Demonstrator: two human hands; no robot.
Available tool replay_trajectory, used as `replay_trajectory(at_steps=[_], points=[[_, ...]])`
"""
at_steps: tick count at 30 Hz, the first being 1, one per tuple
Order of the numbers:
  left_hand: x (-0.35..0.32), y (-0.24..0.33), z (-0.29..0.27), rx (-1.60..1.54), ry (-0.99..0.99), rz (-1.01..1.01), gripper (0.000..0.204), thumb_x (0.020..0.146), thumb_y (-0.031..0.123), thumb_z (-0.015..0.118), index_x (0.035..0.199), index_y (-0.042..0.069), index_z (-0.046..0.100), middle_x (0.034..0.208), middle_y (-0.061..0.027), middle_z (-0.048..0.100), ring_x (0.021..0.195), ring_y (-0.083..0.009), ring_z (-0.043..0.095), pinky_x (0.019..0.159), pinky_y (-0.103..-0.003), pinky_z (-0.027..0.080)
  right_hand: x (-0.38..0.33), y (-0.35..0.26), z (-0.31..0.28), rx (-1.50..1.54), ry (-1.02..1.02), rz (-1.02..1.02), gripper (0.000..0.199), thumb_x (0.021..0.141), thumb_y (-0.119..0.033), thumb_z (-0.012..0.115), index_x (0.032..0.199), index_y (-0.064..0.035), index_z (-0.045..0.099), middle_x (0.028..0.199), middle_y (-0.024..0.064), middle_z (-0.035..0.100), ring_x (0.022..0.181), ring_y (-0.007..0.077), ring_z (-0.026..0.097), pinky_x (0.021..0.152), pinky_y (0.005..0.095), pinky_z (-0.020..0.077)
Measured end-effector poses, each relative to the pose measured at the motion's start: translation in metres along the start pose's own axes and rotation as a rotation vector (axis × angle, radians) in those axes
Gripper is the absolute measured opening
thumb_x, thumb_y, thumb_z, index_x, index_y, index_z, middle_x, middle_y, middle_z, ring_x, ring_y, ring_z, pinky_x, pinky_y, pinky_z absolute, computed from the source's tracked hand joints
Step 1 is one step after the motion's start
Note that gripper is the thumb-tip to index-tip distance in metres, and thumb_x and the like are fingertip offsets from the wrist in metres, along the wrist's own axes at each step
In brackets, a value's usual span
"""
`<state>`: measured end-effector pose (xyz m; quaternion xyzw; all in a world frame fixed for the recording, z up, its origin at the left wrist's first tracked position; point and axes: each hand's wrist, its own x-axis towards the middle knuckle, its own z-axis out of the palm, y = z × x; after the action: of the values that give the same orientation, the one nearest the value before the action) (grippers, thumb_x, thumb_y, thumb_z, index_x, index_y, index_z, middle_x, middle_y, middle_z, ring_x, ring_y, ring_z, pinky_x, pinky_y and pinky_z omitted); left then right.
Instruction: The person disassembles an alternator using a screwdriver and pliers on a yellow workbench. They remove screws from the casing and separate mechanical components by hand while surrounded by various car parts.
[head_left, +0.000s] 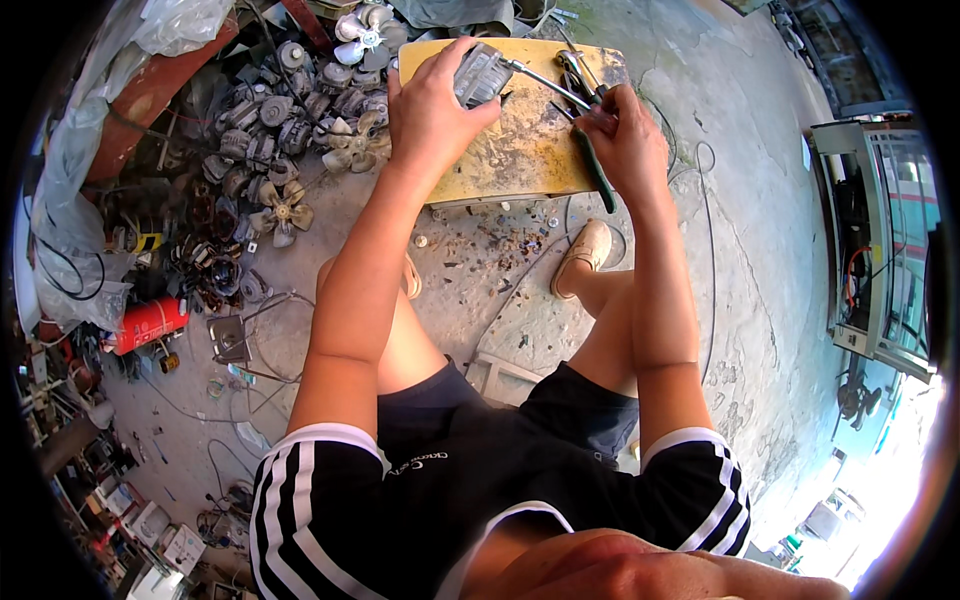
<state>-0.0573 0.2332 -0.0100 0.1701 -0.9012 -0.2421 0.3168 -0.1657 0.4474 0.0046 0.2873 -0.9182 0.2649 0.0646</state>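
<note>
Concrete floor lies under a yellow bench, where the left hand grips a small grey motor and, just beside, the right hand clasps green-handled pliers.

Heap of small grey motors and white fan blades piled on concrete floor, off left edge of yellow board. Red cylinder laid on its side further left, near clear plastic sheeting. Loose wires strewn across floor right of board. Metal-framed cabinet seen at right edge. Small debris scattered below board's near edge.
</note>
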Motion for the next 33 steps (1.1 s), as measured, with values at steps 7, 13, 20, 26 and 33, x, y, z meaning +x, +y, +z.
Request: replay_trajectory(at_steps=[7,13,20,26,33], points=[[-0.002,-0.003,0.004,-0.03,0.017,0.025,0.069,0.07,0.033,0.081,0.134,0.02,0.058,0.12,-0.0083,0.069,0.107,-0.032,0.063,0.107,-0.051,0.038,0.02,0.02,0.003,0.552,-0.018,0.31,0.034,0.094,-0.036,0.069,0.101,-0.0029,0.066,0.075,0.0033,0.068,0.066,0.0145,0.062,0.059,0.0314,0.0475],[-0.008,0.011,0.012,0.041,0.02,0.102,0.068,0.07,0.031,0.082,0.132,0.02,0.058,0.124,-0.004,0.066,0.109,-0.0236,0.065,0.113,-0.065,0.022,0.012,-0.003,0.043,0.649,-0.056,0.088,0.028,0.098,-0.025,0.066,0.117,-0.0063,0.072,0.084,-0.0012,0.064,0.078,0.0065,0.056,0.072,0.0232,0.0459],[-0.011,0.023,0.02,0.115,0.0,0.141,0.072,0.067,0.027,0.086,0.133,0.02,0.058,0.128,-0.0029,0.063,0.109,-0.0239,0.066,0.113,-0.065,0.023,0.009,-0.028,0.044,0.512,0.056,-0.033,0.024,0.093,-0.011,0.063,0.115,-0.0086,0.073,0.091,0.003,0.063,0.074,0.0079,0.054,0.067,0.0246,0.0449],[-0.011,0.023,0.023,0.118,0.004,0.149,0.073,0.067,0.027,0.086,0.134,0.019,0.058,0.13,-0.0041,0.062,0.108,-0.0251,0.067,0.114,-0.065,0.023,0.01,-0.024,0.039,0.604,0.066,0.004,0.024,0.092,-0.008,0.06,0.111,-0.0084,0.075,0.083,0.001,0.062,0.068,0.0074,0.052,0.063,0.0239,0.0434],[-0.01,0.024,0.023,0.126,0.0,0.133,0.073,0.066,0.027,0.086,0.133,0.018,0.059,0.129,-0.0051,0.063,0.108,-0.0258,0.067,0.114,-0.064,0.023,0.01,-0.026,0.034,0.596,0.08,-0.003,0.026,0.089,-0.007,0.06,0.111,-0.0064,0.074,0.097,0.008,0.064,0.075,0.0149,0.059,0.069,0.0273,0.0478]])
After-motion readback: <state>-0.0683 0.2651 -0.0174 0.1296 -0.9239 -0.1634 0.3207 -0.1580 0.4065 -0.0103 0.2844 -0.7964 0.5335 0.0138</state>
